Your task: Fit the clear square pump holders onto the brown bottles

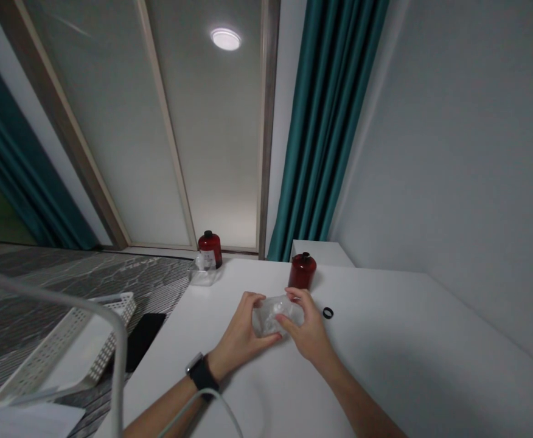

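Between my two hands is a clear plastic container (271,311), possibly a lidded box, just over the white table. My left hand (243,333), with a dark watch on its wrist, grips the left side between thumb and fingers. From the right, my right hand (311,331) holds the far edge with its fingers while its thumb presses on the top. What the container holds is too blurred to make out. Right behind it stands a dark red bottle (302,272) with a black neck. A small black ring (327,312) lies right of my right hand.
At the table's far left corner, another red bottle (210,246) stands behind a clear plastic container (202,272). A white perforated basket (97,365) and a black flat object (144,340) are left of the white table (394,340). A pale cable (119,365) crosses the near left.
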A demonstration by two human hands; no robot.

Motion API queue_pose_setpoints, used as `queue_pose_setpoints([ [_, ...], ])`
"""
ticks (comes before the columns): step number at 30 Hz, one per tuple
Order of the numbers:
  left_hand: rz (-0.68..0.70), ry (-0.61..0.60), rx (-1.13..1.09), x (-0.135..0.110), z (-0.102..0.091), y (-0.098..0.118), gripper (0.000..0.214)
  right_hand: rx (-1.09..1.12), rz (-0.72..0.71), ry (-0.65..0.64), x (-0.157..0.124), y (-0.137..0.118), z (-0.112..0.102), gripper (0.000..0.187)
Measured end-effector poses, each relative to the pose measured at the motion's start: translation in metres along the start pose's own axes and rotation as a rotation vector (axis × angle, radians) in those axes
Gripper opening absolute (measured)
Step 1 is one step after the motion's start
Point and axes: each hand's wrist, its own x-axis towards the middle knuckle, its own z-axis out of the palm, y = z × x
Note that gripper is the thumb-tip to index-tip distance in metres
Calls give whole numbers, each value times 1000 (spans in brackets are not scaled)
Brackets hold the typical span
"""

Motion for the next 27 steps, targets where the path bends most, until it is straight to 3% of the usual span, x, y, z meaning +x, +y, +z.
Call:
queue_pose_setpoints([
  [4, -22, 8, -9, 0, 1, -1, 61, -12, 2, 24, 0, 3, 1, 38],
  [10, -50, -5, -38, 1, 2, 0, 61, 137, 22, 31, -4, 1, 10, 51],
  [17, -25, -3, -53, 1, 3, 0, 54, 101, 30, 34, -12, -7, 18, 63],
  [27, 4, -100, -90, 0, 1, -5, 67, 91, 105, 20, -11, -3, 17, 58],
])
